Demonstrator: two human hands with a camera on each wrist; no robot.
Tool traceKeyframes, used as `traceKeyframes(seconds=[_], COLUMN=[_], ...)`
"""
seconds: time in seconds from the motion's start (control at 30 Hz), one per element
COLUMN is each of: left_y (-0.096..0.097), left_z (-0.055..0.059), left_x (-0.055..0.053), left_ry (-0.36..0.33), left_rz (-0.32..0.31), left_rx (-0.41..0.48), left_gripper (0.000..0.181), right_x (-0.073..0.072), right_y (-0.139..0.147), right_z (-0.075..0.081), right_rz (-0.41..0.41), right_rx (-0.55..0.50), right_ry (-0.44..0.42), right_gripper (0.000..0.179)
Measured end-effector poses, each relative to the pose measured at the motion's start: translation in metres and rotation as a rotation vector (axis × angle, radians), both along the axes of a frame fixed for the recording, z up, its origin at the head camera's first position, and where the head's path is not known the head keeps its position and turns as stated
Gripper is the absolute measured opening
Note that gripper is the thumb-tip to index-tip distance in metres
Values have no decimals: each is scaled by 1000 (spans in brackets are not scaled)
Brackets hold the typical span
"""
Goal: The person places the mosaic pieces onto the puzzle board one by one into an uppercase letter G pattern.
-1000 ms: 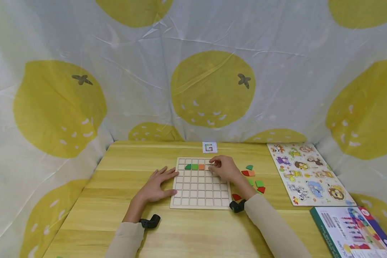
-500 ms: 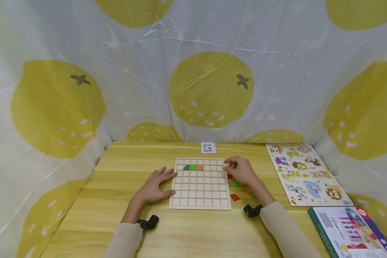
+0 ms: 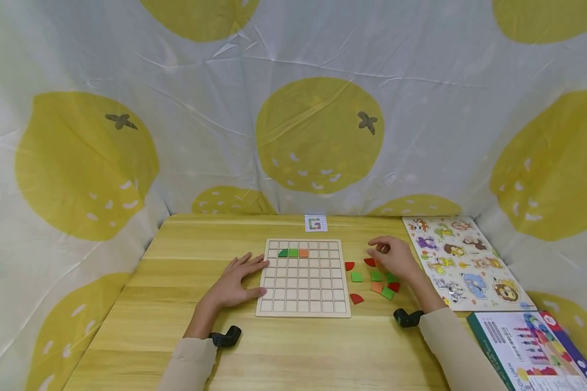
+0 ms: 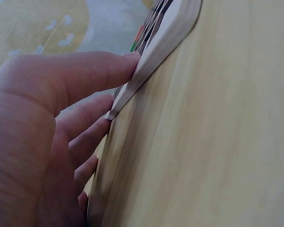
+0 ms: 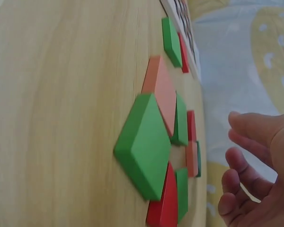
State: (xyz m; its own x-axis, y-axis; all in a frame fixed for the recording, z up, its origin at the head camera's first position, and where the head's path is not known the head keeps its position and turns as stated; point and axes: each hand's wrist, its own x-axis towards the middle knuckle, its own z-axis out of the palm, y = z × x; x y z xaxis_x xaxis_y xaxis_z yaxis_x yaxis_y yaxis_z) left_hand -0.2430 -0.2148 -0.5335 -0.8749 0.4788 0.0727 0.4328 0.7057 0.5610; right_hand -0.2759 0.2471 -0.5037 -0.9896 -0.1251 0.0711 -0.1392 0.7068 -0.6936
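A wooden grid board (image 3: pixel 303 285) lies on the table, with a dark green rounded piece (image 3: pixel 283 253), a green square tile (image 3: pixel 293 253) and an orange square tile (image 3: pixel 304 253) in a row near its far edge. My left hand (image 3: pixel 235 282) touches the board's left edge, fingers spread; the left wrist view shows the thumb (image 4: pixel 102 71) against that edge. Above loose tiles right of the board is my right hand (image 3: pixel 396 256), fingers loosely bent and holding nothing. Below it lie a red rounded piece (image 3: pixel 369 262), an orange tile (image 3: pixel 377 287) and several green tiles (image 5: pixel 144 146).
A small card (image 3: pixel 316 223) with a coloured pattern on a grid lies behind the board. At the right are an animal puzzle board (image 3: pixel 462 258) and a printed box (image 3: pixel 533 347). A lemon-patterned cloth (image 3: pixel 205 141) hangs around the table's back and sides.
My right hand has moved from over the board to the right, above the loose tiles, uncovering more of them. My left hand has stayed at the board's edge.
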Motion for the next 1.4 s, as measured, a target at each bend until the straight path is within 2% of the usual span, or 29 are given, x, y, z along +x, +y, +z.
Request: traceKeyframes(seconds=[0.33,0.5,0.67,1.03,1.4], left_y=[0,1,2,2,1], left_z=[1,3,5,7,3], left_x=[1,2,3,3,2], left_ry=[1,-8,-22,-28,-13], left_rz=[2,-3,-1,6,2], left_rx=[0,-2,-1,7,-6], left_gripper=[72,73,73,72,72], right_x=[-3,-7,-10,-15,-16], right_y=[19,24,26,23,21], right_z=[-6,-12,-16,-18,-21], right_rz=[20,26,30,73,60], right_rx=[54,98,127,103,93], right_ry=[-4,-29,-28,-76,-68], right_gripper=[24,31,26,30,27])
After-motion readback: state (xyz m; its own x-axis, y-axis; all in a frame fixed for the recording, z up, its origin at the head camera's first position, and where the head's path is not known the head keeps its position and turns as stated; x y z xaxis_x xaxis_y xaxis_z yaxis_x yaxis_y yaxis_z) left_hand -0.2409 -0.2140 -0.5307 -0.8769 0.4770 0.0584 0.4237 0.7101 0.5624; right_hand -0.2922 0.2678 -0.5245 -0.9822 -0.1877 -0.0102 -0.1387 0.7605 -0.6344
